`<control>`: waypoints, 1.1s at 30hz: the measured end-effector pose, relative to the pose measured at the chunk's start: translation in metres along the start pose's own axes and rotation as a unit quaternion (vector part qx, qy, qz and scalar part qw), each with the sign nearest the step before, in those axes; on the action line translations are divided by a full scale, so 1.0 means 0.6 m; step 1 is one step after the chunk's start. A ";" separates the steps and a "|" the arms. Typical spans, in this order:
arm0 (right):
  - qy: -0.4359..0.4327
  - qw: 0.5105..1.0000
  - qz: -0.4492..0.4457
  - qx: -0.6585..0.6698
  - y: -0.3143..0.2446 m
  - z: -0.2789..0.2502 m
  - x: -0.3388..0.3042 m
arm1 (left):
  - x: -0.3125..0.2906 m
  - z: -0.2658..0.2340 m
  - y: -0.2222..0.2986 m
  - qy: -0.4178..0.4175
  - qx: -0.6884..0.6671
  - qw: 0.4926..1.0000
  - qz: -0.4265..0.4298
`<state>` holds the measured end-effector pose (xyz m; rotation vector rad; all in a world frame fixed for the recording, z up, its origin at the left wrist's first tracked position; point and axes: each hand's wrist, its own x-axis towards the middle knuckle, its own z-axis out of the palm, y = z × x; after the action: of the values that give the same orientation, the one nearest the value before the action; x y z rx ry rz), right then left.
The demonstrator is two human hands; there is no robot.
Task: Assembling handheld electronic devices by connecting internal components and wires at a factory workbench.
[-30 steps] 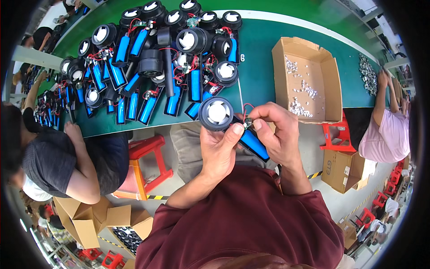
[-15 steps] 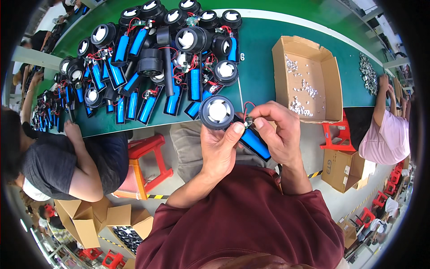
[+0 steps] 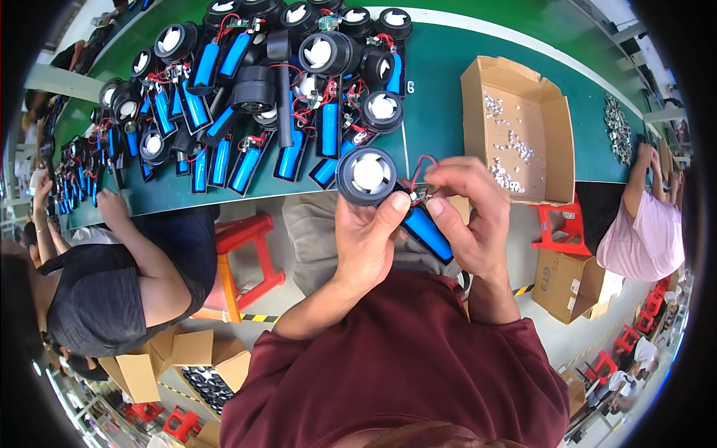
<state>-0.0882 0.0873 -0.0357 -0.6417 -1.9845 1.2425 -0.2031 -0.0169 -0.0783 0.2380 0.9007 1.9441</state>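
Head view, looking down over your chest: your left hand (image 3: pixel 371 237) wraps its fingers around a round black fan unit (image 3: pixel 367 176) with a white hub, thumb laid up along its lower right side. Hanging from that unit, a blue cylindrical battery cell (image 3: pixel 427 231) slants down to the right between your two hands. Your right hand (image 3: pixel 469 216) comes in from the right with its fingers curled; thumb and forefinger are pressed together on something small where the red wires (image 3: pixel 420 166) meet the unit, though what exactly sits in that pinch is too small to tell. You hold the whole assembly in the air just off the near edge of the green surface (image 3: pixel 433 97), not resting on it.

Beyond your hands, a big heap of like fan-and-battery assemblies (image 3: pixel 284 89) covers the left and middle of the surface, tangled in red wiring. To the right stands an open cardboard box (image 3: pixel 556 134) with small silvery parts scattered on its floor. I cannot tell from here which units in the heap are finished and which wait their turn, so judge your progress by the piece in hand: its wiring looks to be mid-work, with the wires not tucked away.

At your left a seated person in a dark shirt (image 3: pixel 112 284) reaches to the surface; at your right another in a pink shirt (image 3: pixel 642 239) does likewise.
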 end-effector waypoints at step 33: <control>-0.020 0.977 -0.127 -0.170 -0.024 -0.022 0.008 | -0.004 -0.004 0.019 -0.021 -0.068 0.992 -0.108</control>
<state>-0.0817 0.0923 -0.0176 -0.5049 -2.2535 0.7766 -0.2108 -0.0235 -0.0718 0.0962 0.7311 1.7829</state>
